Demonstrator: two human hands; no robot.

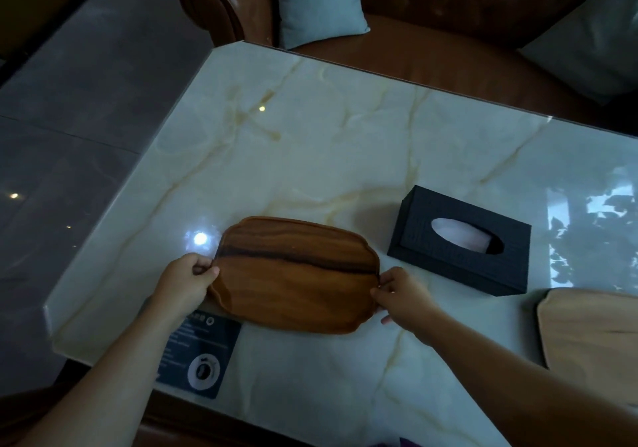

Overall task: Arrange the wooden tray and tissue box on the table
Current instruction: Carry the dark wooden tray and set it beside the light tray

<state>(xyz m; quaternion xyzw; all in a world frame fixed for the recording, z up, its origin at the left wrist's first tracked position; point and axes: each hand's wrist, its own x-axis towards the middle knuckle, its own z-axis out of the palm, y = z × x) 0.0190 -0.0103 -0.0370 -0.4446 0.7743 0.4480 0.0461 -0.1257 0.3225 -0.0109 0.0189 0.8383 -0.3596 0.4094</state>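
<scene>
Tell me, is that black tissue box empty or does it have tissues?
It has tissues: the tissue box lies flat, and pale tissue shows through its oval top slot. How many, cannot tell.

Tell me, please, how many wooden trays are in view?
2: the dark wooden tray held between both hands, and a pale tray at the right edge, partly cut off.

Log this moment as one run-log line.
hands: left and right grip dark wooden tray ends | black tissue box: right of tray, untouched | surface: marble table
</scene>
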